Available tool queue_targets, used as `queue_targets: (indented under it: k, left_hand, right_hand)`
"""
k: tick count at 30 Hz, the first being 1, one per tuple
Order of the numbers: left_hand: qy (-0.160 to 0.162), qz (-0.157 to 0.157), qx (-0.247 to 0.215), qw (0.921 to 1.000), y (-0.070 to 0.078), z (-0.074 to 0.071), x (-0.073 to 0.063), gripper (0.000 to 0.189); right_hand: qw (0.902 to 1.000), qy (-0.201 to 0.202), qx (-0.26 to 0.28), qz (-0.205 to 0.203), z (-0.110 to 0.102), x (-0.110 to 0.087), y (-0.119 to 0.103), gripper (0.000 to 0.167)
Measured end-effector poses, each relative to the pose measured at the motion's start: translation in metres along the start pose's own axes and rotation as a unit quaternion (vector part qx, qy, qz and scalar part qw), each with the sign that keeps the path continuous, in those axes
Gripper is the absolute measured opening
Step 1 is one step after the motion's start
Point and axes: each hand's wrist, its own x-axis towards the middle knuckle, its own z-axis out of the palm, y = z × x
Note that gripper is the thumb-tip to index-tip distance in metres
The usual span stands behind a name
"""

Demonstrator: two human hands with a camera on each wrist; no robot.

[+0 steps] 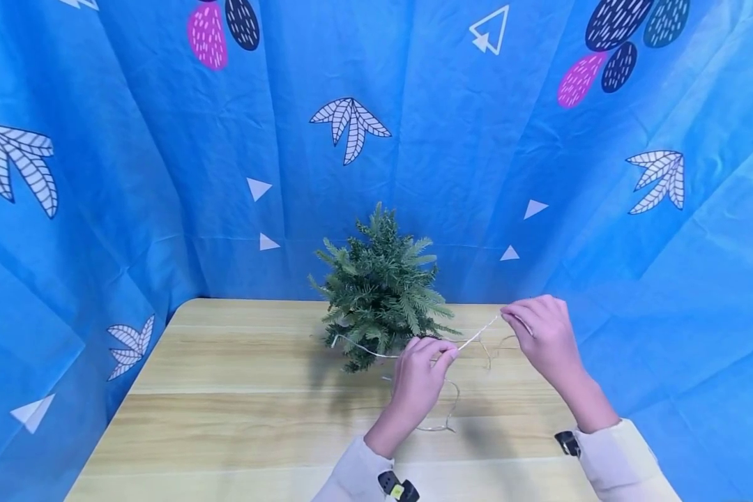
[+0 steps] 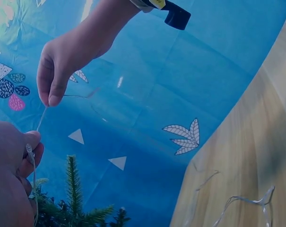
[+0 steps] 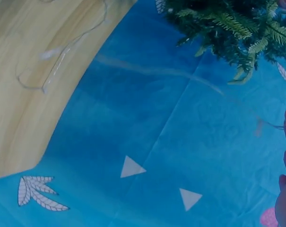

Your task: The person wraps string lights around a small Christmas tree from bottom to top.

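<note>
A small green artificial Christmas tree [image 1: 381,286] stands near the back of the wooden table. My left hand [image 1: 419,369], just in front of its lower right branches, pinches a thin, pale fairy-light string [image 1: 479,333] between thumb and fingertips. Farther right and slightly higher, my right hand [image 1: 542,335] pinches the same string, and the length between both hands is taut. One strand runs left from the left hand across the lower branches. In the left wrist view, the string [image 2: 41,118] spans the two hands, with a loose end trailing from the right one.
Loose loops of the light string [image 1: 436,428] lie on the wooden table [image 1: 226,418] in front of the tree and to its right. Behind and on both sides hangs a blue patterned cloth [image 1: 452,139], close to the table's edges.
</note>
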Motion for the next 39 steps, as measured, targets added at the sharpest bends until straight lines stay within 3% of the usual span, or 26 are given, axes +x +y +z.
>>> queue_targets:
  k: [4,9,19,33,39]
  left_hand:
    - [-0.004,-0.008,-0.009,0.9999,-0.001,0.001,-0.001,0.013]
    - [-0.007,-0.018,-0.013,0.9997,-0.002,0.001,-0.002,0.013]
    - [-0.01,-0.031,-0.015,0.9994,-0.003,0.003,-0.002,0.013]
    - [-0.01,-0.04,-0.025,0.9988,-0.003,0.006,-0.002,0.013]
    - [-0.028,-0.055,-0.026,0.9977,-0.008,0.01,-0.003,0.012]
  right_hand:
    - [0.9985,0.012,0.024,0.048,0.002,0.001,0.005,0.01]
    - [0.9905,0.033,0.058,0.12,0.003,0.005,0.01,0.023]
    - [0.9547,-0.015,0.076,0.288,0.0,0.02,0.017,0.01]
    - [0.9228,-0.025,0.07,0.378,0.003,0.043,0.018,0.02]
    - [0.901,0.029,0.097,0.422,0.001,0.051,0.028,0.024]
